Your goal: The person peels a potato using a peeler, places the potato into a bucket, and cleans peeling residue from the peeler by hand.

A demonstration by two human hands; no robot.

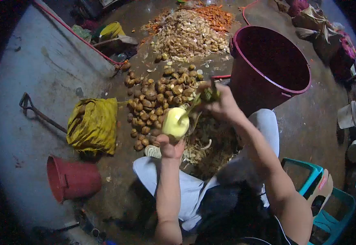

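My left hand (pixel 171 148) is closed around the lower end of a pale yellow peeled potato (pixel 175 123), held up in front of my knees. My right hand (pixel 225 104) grips a dark, greenish-handled peeling tool (pixel 210 94). Its thin end reaches toward the potato's right side; motion blur hides its exact shape and whether it touches. Behind and left of the hands, brown unpeeled potatoes (pixel 147 102) lie heaped on the wet floor. Peel scraps (pixel 196 153) are scattered between my legs, below the hands.
A large maroon bucket (pixel 247 77) stands close to my right arm. Farther off are pale peeled pieces (pixel 182 34) and orange scraps (pixel 214 18). On the left are a yellow sack (pixel 94 126) and red bucket (pixel 73 179); on the right, a teal stool (pixel 333 218).
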